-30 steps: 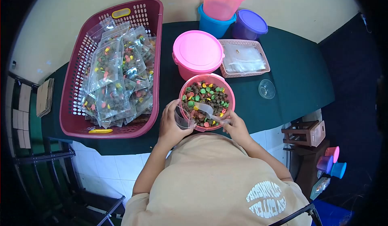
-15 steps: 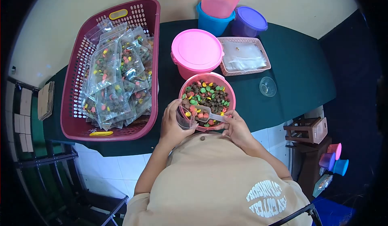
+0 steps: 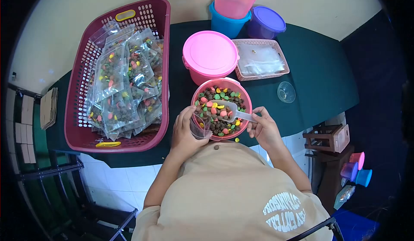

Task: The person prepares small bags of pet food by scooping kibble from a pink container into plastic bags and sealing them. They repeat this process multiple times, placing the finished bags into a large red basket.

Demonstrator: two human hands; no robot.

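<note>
My left hand (image 3: 185,129) is wrapped round a clear cup (image 3: 199,128) at the near left rim of an open pink tub (image 3: 247,105). Brown, green, pink and yellow round pieces (image 3: 220,95) fill much of the tub. With my right hand (image 3: 264,126) I grip the handle of a translucent scoop (image 3: 233,111). Its bowl carries brown, pink and yellow pieces over the tub, just right of the cup. Contents of the cup are hard to make out.
A maroon basket (image 3: 164,92) of filled clear bags (image 3: 113,75) stands left. Behind the tub are a pink lidded tub (image 3: 210,53), a small basket (image 3: 263,76) of flat bags, and stacked tubs (image 3: 230,23). A glass bowl (image 3: 286,92) sits right.
The scoop has come up out of the pieces, now loaded, and my right hand has moved slightly right. A yellow piece now shows by the tub's near rim. My left hand stays nearly still.
</note>
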